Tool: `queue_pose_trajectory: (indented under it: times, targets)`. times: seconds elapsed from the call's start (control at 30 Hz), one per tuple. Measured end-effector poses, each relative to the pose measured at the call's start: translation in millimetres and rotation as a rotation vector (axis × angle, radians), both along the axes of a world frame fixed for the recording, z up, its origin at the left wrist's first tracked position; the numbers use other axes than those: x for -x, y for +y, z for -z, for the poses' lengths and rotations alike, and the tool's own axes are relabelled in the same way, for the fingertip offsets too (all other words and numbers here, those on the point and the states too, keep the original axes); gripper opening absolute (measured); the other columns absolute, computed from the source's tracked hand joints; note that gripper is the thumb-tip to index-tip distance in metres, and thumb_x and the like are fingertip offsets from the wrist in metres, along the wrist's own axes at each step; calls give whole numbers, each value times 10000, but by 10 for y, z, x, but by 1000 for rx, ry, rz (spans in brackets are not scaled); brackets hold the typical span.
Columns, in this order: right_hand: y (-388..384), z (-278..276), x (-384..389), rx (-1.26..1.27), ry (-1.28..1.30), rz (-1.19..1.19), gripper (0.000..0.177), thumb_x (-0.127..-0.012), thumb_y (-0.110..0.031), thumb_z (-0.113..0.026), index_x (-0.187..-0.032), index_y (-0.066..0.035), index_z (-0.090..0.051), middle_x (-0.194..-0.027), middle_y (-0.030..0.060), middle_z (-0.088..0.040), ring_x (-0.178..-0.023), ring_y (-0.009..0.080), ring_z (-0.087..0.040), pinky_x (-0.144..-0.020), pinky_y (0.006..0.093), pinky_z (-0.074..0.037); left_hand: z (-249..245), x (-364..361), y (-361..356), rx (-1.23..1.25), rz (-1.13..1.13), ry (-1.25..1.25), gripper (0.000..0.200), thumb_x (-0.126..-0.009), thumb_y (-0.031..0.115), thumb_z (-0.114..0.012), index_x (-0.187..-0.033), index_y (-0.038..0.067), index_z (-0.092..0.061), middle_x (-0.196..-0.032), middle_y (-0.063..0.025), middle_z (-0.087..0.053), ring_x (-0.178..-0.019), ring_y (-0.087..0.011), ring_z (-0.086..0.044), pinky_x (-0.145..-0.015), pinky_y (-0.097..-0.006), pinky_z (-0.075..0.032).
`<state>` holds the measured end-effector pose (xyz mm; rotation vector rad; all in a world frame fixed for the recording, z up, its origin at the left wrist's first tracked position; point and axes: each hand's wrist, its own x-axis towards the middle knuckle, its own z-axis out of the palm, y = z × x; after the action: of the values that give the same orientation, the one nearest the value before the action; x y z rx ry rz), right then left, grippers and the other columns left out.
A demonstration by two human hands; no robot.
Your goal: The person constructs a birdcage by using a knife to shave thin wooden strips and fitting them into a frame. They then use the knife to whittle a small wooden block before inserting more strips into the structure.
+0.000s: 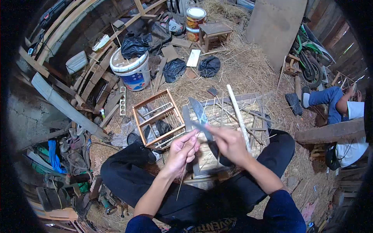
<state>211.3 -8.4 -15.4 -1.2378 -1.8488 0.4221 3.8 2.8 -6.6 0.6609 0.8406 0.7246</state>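
Note:
My left hand (182,152) is closed in a pinch around a thin bamboo stick (180,187), whose lower end hangs toward my lap. Gripped in my right hand (232,144) is a small knife (199,126); its blade points left, right at the stick's upper end by my left fingertips. Below the hands, a large machete-like blade (198,110) lies on a slatted wooden board (237,110) strewn with thin sticks. A pale wooden strip (237,112) slants across that board. Left of it stands a small wooden cage frame (157,117) with thin bars.
Beyond the board sit a white bucket (131,73), stacked paint cans (195,23) and a small wooden stool (214,30). Straw (248,64) covers much of the floor. At the right, another person (330,101) sits beyond a wooden beam (330,131). Tools and scrap crowd the left side.

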Motion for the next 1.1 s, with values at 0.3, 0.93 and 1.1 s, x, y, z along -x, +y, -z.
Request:
queue_pose_trajectory:
  times: [0.3, 0.93, 1.1]
  targets:
    - [-30, 17, 34, 72, 27, 8, 464, -839, 16, -645, -1283, -119, -657, -778, 152, -652, -645, 291, -645, -588, 377, -517, -43, -17, -24, -8, 30, 0, 452, -1042, 224, -530, -1440, 20, -465, -814, -6, -530, -527, 3, -294, -439, -147, -254]
    - [-54, 104, 127, 149, 172, 25, 415, -890, 8, -620, -1288, -110, -649, -871, 165, -678, -736, 296, -674, -671, 362, -536, 54, -94, -57, 4, -54, 9, 457, -1035, 182, -546, -1446, 6, -450, -841, -25, -575, -532, -3, -317, -450, -168, -266]
    - [118, 57, 1, 34, 207, 163, 396, -898, 11, -614, -1280, -87, -649, -887, 159, -693, -740, 283, -686, -663, 369, -540, -25, -166, -95, -9, 27, -21, 459, -1037, 192, -545, -1446, 6, -451, -837, -12, -578, -530, 2, -318, -455, -164, -264]
